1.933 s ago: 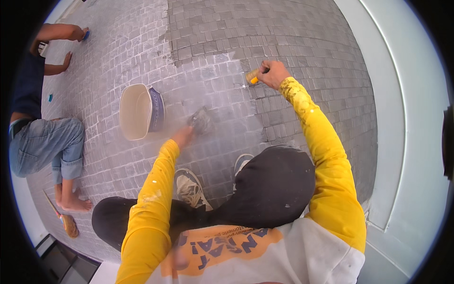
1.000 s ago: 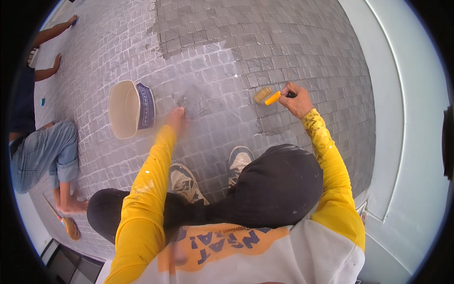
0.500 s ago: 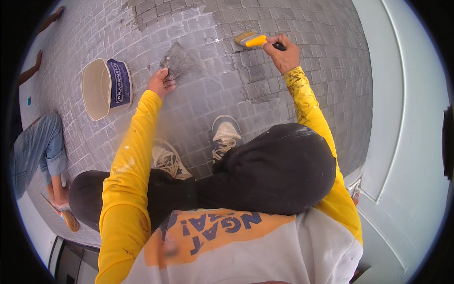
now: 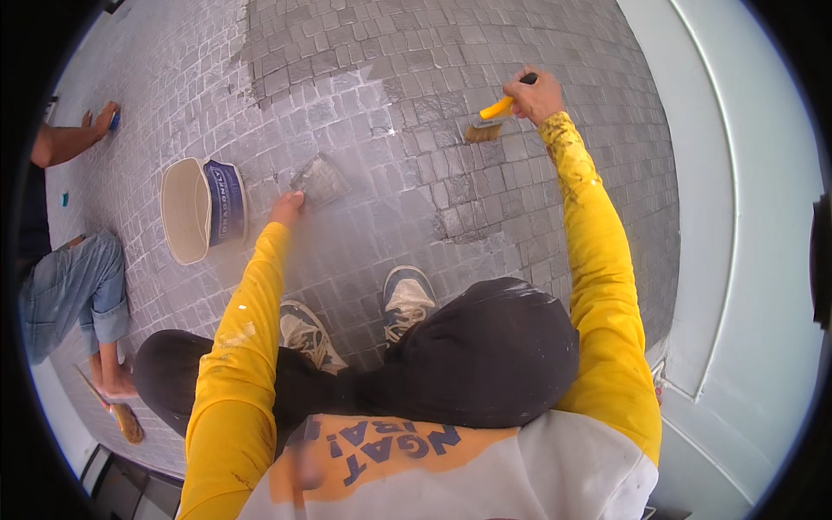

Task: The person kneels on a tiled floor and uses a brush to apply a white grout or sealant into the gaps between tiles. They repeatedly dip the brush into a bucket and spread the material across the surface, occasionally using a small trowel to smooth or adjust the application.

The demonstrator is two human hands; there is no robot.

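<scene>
My right hand (image 4: 538, 95) is closed round the handle of a yellow-and-black paintbrush (image 4: 496, 110). Its tan bristles point down at the stone-patterned paving (image 4: 520, 186), over the darker area; whether they touch it I cannot tell. In my left hand (image 4: 287, 208) is a thin, flat, see-through grey square (image 4: 320, 180), pinched at one corner and held over the lighter grey paving. Left of that hand stands a cream bucket (image 4: 185, 211) with a blue label. A ragged edge divides the dark paving from the pale.
At the far left a co-worker in rolled jeans (image 4: 74, 282) sits or crouches, a hand (image 4: 106, 120) on a small blue thing. A long-handled brush (image 4: 127, 423) lies by their bare feet. My shoes (image 4: 407, 302) are on the paving. A pale wall (image 4: 763, 260) runs along the right.
My right hand has turned the brush from sideways to bristles down. The view has shifted, so bucket and paving sit lower. The co-worker's arm reaches further into view.
</scene>
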